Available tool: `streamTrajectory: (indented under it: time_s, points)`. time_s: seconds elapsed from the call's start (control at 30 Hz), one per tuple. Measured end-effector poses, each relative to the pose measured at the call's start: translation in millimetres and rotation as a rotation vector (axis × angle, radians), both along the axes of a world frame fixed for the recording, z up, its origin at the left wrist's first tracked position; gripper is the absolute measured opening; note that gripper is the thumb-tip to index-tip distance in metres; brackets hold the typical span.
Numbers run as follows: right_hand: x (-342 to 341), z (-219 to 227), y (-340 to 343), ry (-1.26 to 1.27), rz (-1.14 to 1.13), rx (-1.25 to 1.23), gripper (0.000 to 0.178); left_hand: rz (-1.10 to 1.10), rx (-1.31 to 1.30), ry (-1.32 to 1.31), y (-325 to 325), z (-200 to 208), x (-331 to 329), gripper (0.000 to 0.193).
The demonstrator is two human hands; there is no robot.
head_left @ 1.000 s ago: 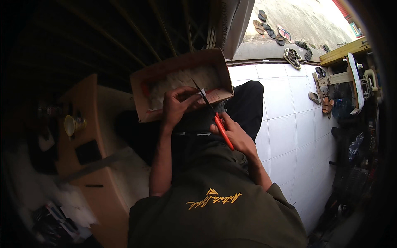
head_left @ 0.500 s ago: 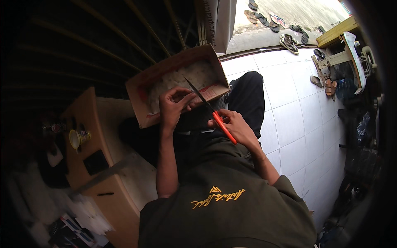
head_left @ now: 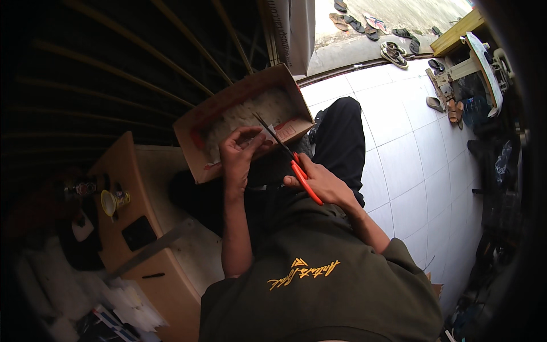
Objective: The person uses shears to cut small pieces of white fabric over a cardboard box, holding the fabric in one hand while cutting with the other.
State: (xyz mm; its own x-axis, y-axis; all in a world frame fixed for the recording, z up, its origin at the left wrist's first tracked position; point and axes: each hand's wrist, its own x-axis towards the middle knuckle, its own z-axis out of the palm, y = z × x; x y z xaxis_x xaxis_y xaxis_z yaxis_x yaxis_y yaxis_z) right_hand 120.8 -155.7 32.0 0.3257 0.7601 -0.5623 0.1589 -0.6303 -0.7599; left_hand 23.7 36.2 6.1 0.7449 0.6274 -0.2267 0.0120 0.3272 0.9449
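Observation:
In my right hand (head_left: 320,181) is a pair of scissors (head_left: 306,183) with orange-red handles and dark blades, which point up and to the left. My left hand (head_left: 240,151) is closed in a pinch beside the blades. A small whitish bit shows near its fingertips, too small to name. Just beyond both hands, a tilted open cardboard box (head_left: 192,149) rests by my lap. Pale, fluffy-looking material (head_left: 239,117) fills its inside. The blade tips hang over the box's near part.
At left stands a wooden cabinet (head_left: 128,214) carrying a yellow-rimmed cup (head_left: 108,202) and a dark flat object (head_left: 138,232). White floor tiles (head_left: 401,157) stretch to the right. Several sandals and shoes (head_left: 393,56) lie by the doorway. Metal bars (head_left: 171,20) rise behind the box.
The scissor handles have spread a little apart, and the right hand has shifted slightly. My left hand keeps its pinch near the blades. The whole view has shifted slightly.

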Motion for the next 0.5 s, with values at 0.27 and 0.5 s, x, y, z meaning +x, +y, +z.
streamTrajectory:
  time_s: [0.27,0.5]
  points:
    - [4.2,1.5,2.1,0.006,-0.090,-0.004,0.068,-0.023,-0.036,-0.001,-1.9,-1.6,2.7,0.015]
    - [3.4,-4.2,0.3,-0.012,-0.118,0.075,0.062,0.034,0.036,0.068,-1.6,1.9,2.6,0.015]
